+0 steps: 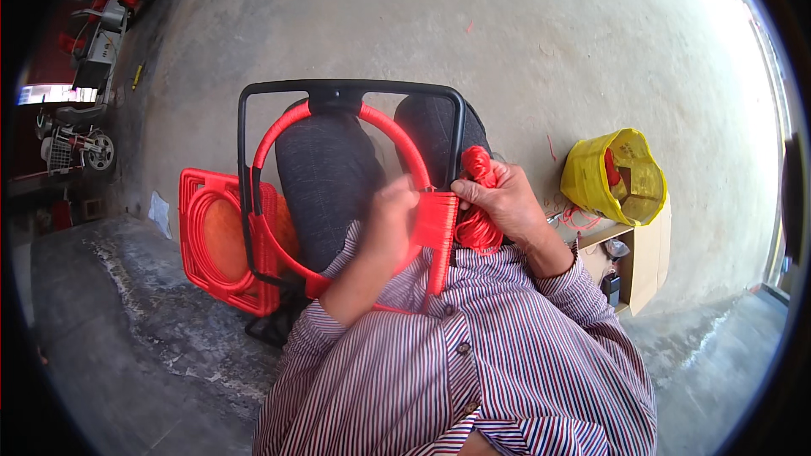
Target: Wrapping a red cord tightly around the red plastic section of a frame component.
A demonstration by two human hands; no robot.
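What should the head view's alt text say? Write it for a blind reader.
Seated person's left hand steadies a black frame with a red-wrapped ring; the right hand holds a red cord bundle. Finished red frames lean alongside.

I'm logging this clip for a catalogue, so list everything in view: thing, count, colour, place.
Frame: one, black square tube with a red-wrapped ring inside, on the person's lap.
Woven strip: one, red, on the frame's right side.
Cord bundle: one, red, in the right hand.
Finished frames: a stack, count unclear, red, on the floor at the left.
Bag: one, yellow, on a cardboard box at the right.
Cardboard box: one, brown, on the floor at the right.
Scooters: at least two, far left, dim.
Floor: grey concrete.
Left hand: on the woven strip.
Right hand: shut on the cord bundle.
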